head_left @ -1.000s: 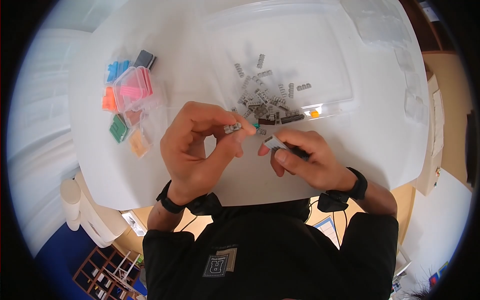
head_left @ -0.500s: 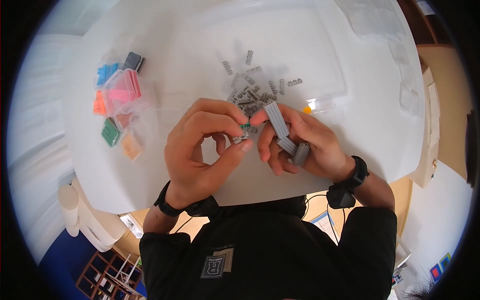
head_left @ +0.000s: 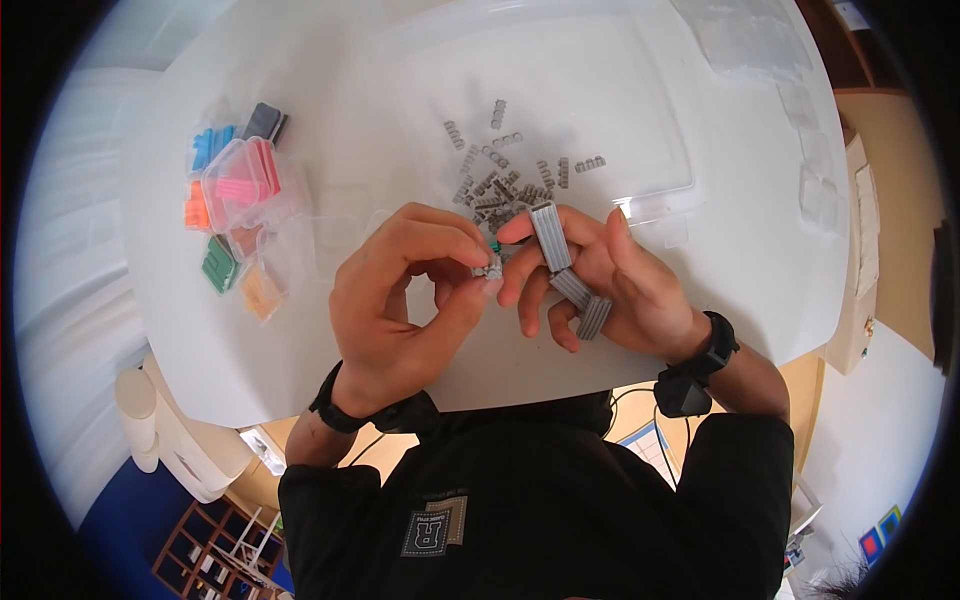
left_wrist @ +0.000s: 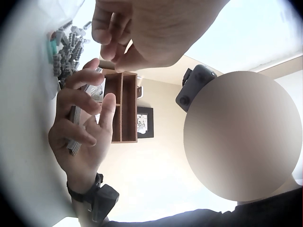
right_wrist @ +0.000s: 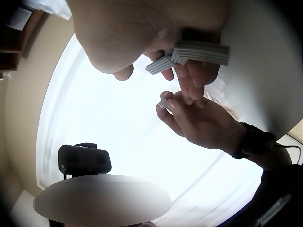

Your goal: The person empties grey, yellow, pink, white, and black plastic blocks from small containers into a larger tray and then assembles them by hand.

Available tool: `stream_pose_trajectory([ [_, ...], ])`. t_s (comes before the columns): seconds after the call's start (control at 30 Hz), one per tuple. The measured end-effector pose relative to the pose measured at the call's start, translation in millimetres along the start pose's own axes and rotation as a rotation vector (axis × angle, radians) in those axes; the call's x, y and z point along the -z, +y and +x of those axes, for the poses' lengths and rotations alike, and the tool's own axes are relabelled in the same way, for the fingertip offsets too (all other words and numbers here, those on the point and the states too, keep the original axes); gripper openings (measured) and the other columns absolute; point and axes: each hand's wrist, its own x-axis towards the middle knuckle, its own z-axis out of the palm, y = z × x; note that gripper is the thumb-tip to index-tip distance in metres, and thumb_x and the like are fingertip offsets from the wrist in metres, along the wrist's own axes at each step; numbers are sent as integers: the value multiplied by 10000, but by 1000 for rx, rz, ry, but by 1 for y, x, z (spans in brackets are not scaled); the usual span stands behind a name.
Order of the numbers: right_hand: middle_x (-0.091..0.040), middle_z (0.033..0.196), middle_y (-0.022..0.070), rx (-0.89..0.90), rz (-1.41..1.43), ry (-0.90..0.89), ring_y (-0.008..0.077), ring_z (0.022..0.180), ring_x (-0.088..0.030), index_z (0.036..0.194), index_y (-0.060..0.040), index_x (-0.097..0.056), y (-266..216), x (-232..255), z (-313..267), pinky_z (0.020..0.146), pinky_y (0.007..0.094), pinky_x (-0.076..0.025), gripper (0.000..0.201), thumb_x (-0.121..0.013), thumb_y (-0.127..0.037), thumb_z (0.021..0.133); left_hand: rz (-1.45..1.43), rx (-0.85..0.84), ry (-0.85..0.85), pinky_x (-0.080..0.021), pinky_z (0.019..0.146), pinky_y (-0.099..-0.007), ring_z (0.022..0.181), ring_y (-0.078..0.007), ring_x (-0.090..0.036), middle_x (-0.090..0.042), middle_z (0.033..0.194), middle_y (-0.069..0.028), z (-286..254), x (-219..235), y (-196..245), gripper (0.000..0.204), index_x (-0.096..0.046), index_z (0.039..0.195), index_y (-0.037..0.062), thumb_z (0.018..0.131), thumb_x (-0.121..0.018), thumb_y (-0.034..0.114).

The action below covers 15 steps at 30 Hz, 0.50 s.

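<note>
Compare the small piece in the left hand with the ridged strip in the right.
Size: the small piece is much shorter than the ridged strip.
Hold: the left hand pinches the small piece at its fingertips; the ridged strip lies across the right hand's fingers.
Both are gray.

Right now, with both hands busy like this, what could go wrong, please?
The grey ribbed blocks in the right hand might slide out, since the thumb stands away from them. The small grey piece that the left hand pinches could slip; among the similar loose pieces nearby, it might be hard to find again.
</note>
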Motion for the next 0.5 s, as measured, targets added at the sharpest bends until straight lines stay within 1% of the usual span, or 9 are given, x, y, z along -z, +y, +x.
stream_pose_trajectory([
  [0.03, -572, 982, 129, -1, 2, 2, 175, 797, -598, 1309, -13, -365, 0, 0, 0, 516, 231, -449, 861, -139, -722, 875, 14, -2, -5, -418, 554, -198, 652, -79, -526, -601, 899, -90, 0, 0, 1, 227, -590, 902, 9, 717, -650, -109],
  [0.1, -565, 936, 104, 10, -19, 23, 134, 658, -540, 1299, -20, -380, 1, 1, 0, 476, 211, -376, 848, -134, -716, 882, 28, -4, -11, -417, 552, -198, 648, -80, -526, -601, 895, -88, 1, -1, 1, 225, -591, 898, 9, 716, -651, -108],
  [0.13, -565, 936, 104, 10, -18, 23, 134, 658, -540, 1299, -20, -380, 1, 2, 0, 476, 211, -376, 848, -134, -716, 882, 35, -3, -10, -416, 548, -198, 640, -80, -526, -601, 892, -87, 1, -1, 2, 222, -592, 895, 11, 716, -653, -107],
  [0.2, -554, 895, 80, -3, -8, -25, 100, 545, -446, 1273, -28, -409, 1, 7, -1, 458, 200, -308, 819, -137, -701, 895, 41, -2, -9, -414, 545, -198, 632, -80, -526, -602, 890, -86, 1, -1, 2, 220, -593, 892, 12, 716, -654, -105],
  [0.3, -546, 871, 66, 9, -23, -98, 88, 486, -378, 1251, -31, -430, 4, 13, -1, 449, 196, -282, 771, -155, -669, 917, 70, -25, -25, -411, 531, -197, 617, -79, -528, -602, 891, -84, 2, -2, 1, 219, -593, 894, 13, 718, -656, -100],
  [0.33, -546, 871, 66, 9, -24, -99, 88, 486, -378, 1251, -31, -430, 3, 12, -1, 449, 196, -282, 771, -155, -669, 917, 71, -19, -20, -410, 527, -197, 616, -79, -531, -602, 889, -83, 2, -2, 0, 217, -593, 894, 13, 719, -657, -98],
  [0.4, -557, 897, 78, -15, -36, -15, 107, 563, -478, 1234, -34, -440, -1, 8, -2, 480, 194, -328, 732, -197, -651, 925, 73, -13, -16, -408, 522, -196, 616, -78, -533, -602, 888, -82, 1, -2, -1, 215, -593, 894, 13, 720, -658, -95],
  [0.43, -557, 897, 78, -14, -36, -15, 107, 563, -478, 1234, -34, -440, 1, 8, -2, 480, 194, -328, 732, -197, -651, 925, 77, -18, -14, -408, 519, -195, 619, -79, -537, -602, 887, -83, 2, -2, -1, 213, -593, 894, 12, 720, -658, -93],
  [0.5, -587, 958, 109, 76, 163, -16, 157, 762, -591, 1231, -6, -469, 6, 9, -1, 582, 232, -411, 611, -305, -533, 969, 81, -21, -13, -407, 517, -195, 623, -80, -541, -602, 886, -84, 2, -2, -1, 212, -593, 894, 12, 721, -659, -91],
])
